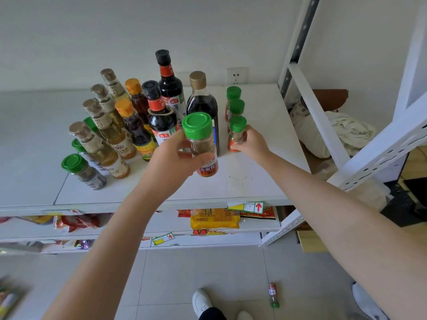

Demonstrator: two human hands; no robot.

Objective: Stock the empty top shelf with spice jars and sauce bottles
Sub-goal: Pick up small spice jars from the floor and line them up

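My left hand (pixel 175 155) grips a green-capped spice jar (pixel 202 144) with an orange label, held above the white top shelf (pixel 242 181). My right hand (pixel 250 143) holds another green-capped jar (pixel 236 133) standing on the shelf, the nearest in a row of three; two more jars (pixel 234 101) stand behind it. Dark sauce bottles (pixel 161 116), orange-capped bottles (pixel 134 128) and several pale oil bottles (pixel 104 128) stand at the shelf's middle and left. More green-capped jars (pixel 80 169) stand at the front left.
A spice jar (pixel 273 295) lies on the tiled floor by my shoes. Lower shelves hold snack packets (pixel 215 219). A white shelf upright and brace (pixel 323 116) run along the right side, with a wall socket (pixel 236 76) behind.
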